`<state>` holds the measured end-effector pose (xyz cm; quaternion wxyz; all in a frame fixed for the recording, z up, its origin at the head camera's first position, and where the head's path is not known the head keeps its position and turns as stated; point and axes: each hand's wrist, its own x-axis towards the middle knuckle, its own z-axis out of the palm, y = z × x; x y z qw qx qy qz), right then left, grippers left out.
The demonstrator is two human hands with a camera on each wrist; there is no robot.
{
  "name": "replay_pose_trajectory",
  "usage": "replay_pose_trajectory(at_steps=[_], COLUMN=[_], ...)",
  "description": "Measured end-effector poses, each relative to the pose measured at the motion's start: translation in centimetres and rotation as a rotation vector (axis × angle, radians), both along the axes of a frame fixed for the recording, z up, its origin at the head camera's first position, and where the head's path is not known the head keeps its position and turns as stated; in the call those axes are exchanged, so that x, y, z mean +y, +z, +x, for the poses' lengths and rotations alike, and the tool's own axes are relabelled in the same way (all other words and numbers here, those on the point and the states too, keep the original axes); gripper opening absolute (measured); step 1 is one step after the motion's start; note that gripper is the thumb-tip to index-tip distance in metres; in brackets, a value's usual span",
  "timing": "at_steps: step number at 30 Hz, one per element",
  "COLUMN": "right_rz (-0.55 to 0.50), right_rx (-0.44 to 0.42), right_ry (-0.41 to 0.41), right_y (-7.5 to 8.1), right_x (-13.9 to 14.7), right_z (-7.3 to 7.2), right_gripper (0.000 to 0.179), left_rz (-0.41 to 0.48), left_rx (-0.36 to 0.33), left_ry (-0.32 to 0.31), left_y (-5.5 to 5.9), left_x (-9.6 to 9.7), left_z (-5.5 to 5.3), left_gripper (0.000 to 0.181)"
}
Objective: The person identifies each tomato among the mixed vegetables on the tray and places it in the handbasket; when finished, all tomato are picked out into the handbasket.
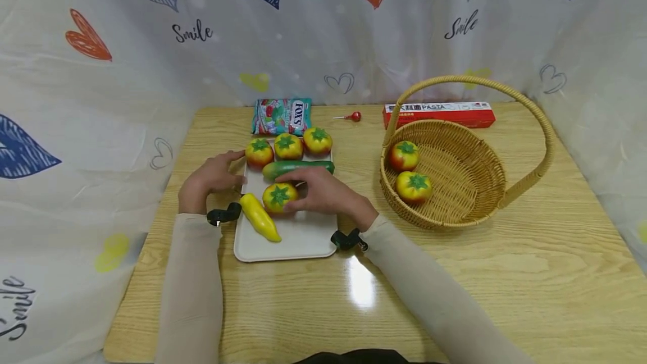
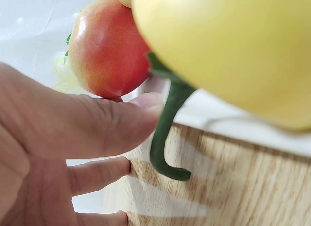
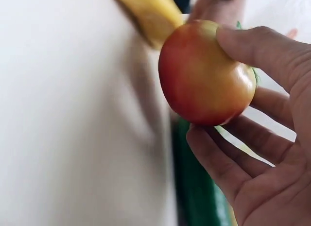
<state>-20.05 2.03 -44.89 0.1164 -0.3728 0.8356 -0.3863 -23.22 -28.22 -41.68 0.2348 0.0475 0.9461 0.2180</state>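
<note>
My right hand (image 1: 323, 190) holds a yellow-red tomato (image 1: 277, 198) with a green leafy top over the white tray (image 1: 298, 243). In the right wrist view, the thumb and fingers grip the tomato (image 3: 204, 75) from its sides. My left hand (image 1: 216, 176) is at the tray's left edge, its fingers extended and holding nothing. In the left wrist view, its thumb lies close to another tomato (image 2: 109, 48) and the green stem of a yellow pepper (image 2: 233, 51). That pepper (image 1: 259, 218) lies on the tray, below a green cucumber (image 1: 298, 169) and three tomatoes (image 1: 288, 146) along the far side.
To the right stands a wicker basket (image 1: 492, 184) with a tall handle, holding two tomatoes (image 1: 413, 187). Behind are a FOX'S candy bag (image 1: 282, 117), a small red-ended tool (image 1: 355, 117) and a red pasta box (image 1: 470, 119). A printed curtain (image 1: 313, 32) hangs beyond the wooden table (image 1: 283, 308).
</note>
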Motion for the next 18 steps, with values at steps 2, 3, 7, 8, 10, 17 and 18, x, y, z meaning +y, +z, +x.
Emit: replay_pose_trajectory(at_steps=[2, 3, 7, 8, 10, 17, 18], right_rz=[-0.044, -0.067, -0.147, -0.161, -0.179, -0.188, -0.189], right_rx=[-0.032, -0.046, -0.086, -0.086, -0.085, -0.096, -0.097], right_ry=[-0.005, -0.005, 0.008, 0.01, 0.013, -0.05, -0.068], right_y=[0.9, 1.5, 3.8, 4.2, 4.8, 6.1, 6.3], right_x=[0.5, 0.8, 2.5, 3.1, 4.3, 10.6, 11.6], right_z=[0.2, 0.4, 1.6, 1.9, 2.5, 4.9, 5.2], right_gripper=[0.058, 0.058, 0.056, 0.056, 0.055, 0.055, 0.055], left_rz=[-0.002, -0.002, -0.003, -0.002, 0.001, 0.004, 0.003], left_rx=[0.001, 0.002, 0.008, 0.01, 0.011, 0.014, 0.013], left_ry=[0.004, 0.005, 0.002, 0.0, 0.0, -0.001, -0.001], left_y=[0.0, 0.0, -0.2, -0.2, -0.2, -0.2, -0.2], left_x=[0.0, 0.0, 0.0, 0.0, 0.0, -0.1, -0.1], left_z=[-0.1, -0.1, 0.0, 0.1, 0.1, 0.0, 0.0], left_gripper=[0.081, 0.081, 0.08, 0.08, 0.08, 0.08, 0.08])
